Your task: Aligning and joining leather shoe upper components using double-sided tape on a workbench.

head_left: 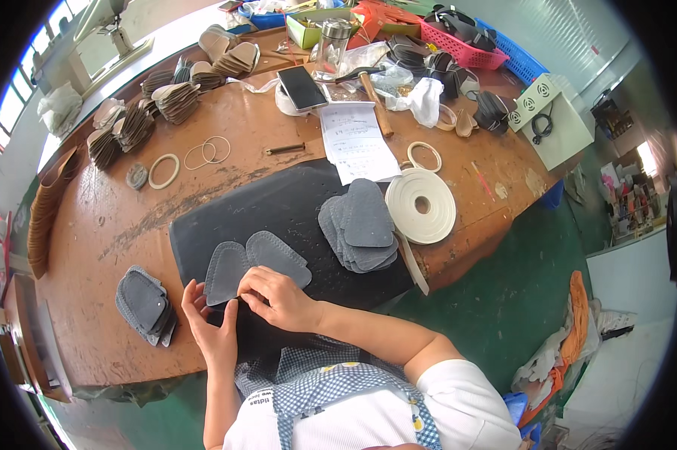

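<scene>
Two grey, rounded fabric pieces with stitched edges lie side by side on a black mat (203, 217): the left piece (227, 268) and the right piece (278, 253). My left hand (212, 334) is at the left piece's lower edge, thumb and fingers spread apart. Close beside its thumb, my right hand (284, 301) is closed in a pinch over the near ends of both pieces. What the pinch holds is too small to make out. To the right is a pile of similar grey pieces (359, 225); another grey stack (143, 304) sits at the left.
A white tape roll (422, 204) stands beside the mat. Beyond lie a written paper sheet (357, 142), a phone (302, 88), a hammer (376, 105) and a glass jar (332, 49). Brown shaped pieces (175, 103) are stacked far left. A pink basket (462, 46) and a fan box (552, 124) are far right.
</scene>
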`<state>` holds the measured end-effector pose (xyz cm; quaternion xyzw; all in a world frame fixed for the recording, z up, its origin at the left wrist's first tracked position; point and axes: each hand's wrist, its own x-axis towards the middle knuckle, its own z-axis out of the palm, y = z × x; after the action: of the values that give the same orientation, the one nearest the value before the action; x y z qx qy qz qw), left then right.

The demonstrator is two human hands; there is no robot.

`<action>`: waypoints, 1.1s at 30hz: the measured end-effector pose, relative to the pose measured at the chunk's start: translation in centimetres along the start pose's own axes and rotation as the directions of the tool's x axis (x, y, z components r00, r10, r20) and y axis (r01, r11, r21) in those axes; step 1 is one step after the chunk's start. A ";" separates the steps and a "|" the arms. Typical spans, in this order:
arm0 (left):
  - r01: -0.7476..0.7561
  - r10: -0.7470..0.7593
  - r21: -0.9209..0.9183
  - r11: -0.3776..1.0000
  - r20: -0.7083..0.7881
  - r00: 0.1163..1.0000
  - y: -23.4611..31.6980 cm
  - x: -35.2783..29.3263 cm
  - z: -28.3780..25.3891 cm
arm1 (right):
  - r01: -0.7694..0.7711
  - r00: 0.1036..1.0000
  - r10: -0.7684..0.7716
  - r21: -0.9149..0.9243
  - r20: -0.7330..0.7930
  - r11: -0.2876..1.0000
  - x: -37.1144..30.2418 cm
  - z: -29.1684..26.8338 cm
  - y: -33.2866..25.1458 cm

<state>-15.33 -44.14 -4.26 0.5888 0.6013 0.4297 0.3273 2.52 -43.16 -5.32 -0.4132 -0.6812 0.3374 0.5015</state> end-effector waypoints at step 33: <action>0.104 -0.019 -0.548 0.830 0.158 0.987 1.5 0.6 1.7 | 0.000 0.994 0.010 0.090 -0.107 0.996 0.4 -0.8 -0.9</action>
<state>-13.21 -43.39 -3.60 0.4788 0.4442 0.5303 0.5405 3.02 -43.16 -4.14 -0.4095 -0.6364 0.3463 0.5544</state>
